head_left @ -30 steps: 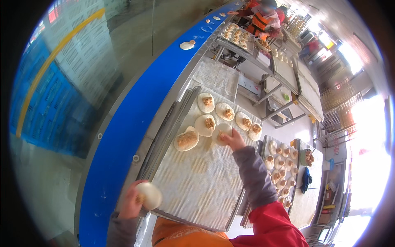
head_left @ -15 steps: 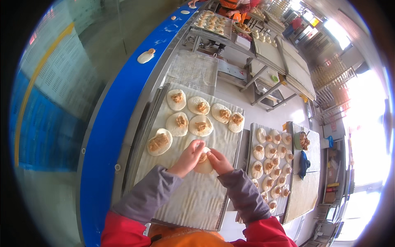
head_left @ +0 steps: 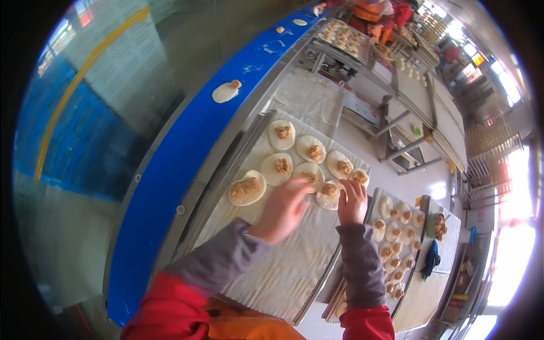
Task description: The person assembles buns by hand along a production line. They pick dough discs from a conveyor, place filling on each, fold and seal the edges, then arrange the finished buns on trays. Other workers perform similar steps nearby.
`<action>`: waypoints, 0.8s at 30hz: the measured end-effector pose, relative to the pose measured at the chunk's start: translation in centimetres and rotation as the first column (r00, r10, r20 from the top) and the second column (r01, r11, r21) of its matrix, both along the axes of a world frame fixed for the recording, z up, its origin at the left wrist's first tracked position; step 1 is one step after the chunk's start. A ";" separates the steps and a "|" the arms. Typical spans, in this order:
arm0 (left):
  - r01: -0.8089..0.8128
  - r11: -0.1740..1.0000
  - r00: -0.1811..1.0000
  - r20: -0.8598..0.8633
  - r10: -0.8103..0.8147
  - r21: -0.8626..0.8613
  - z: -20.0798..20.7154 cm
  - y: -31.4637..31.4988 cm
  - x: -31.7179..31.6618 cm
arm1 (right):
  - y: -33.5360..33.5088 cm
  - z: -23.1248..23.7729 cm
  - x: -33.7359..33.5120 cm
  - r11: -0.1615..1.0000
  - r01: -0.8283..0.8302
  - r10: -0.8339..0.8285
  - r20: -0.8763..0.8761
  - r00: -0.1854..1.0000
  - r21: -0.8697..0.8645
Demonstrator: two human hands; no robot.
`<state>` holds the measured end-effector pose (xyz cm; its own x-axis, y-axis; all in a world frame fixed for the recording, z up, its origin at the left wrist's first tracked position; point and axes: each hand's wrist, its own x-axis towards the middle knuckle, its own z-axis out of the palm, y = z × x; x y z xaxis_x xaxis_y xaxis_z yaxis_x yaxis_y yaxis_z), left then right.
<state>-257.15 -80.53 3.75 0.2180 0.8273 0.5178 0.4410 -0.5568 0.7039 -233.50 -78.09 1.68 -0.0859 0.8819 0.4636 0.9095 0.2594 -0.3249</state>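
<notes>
While the dough round lies on the tray between my hands, right hand at its edge, left hand blurred, I can't tell whether either grip is wide or narrow. Looks soft, light, tearable: take bare rim, not filling.

A blue belt runs along the left, from the near end to the far end. Beyond it, blurred, stand blue crates, with a yellow rail crossing in front. At the far end, a co-worker in an orange apron reaches one hand to the belt. A metal table stands near the co-worker; two lined trays lie side by side at its near end. Right side: a green bowl rests near a dark blue cloth. Wire racks stand farther back, and bright windows line the wall.
</notes>
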 end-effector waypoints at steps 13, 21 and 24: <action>-0.191 0.963 0.944 -0.304 0.127 -0.191 -4.7 0.9 -11.3 | 7.8 -0.2 -14.8 0.786 -0.497 0.567 0.107 0.817 -0.367; -0.112 0.825 0.895 0.305 0.326 -0.554 -3.6 6.1 -11.7 | 8.2 -0.5 -13.6 0.759 -0.547 0.591 0.020 0.806 -0.354; -0.128 0.898 0.937 0.246 0.249 -0.422 -4.8 9.8 -9.0 | 8.2 -0.8 -13.1 0.755 -0.554 0.599 0.025 0.800 -0.349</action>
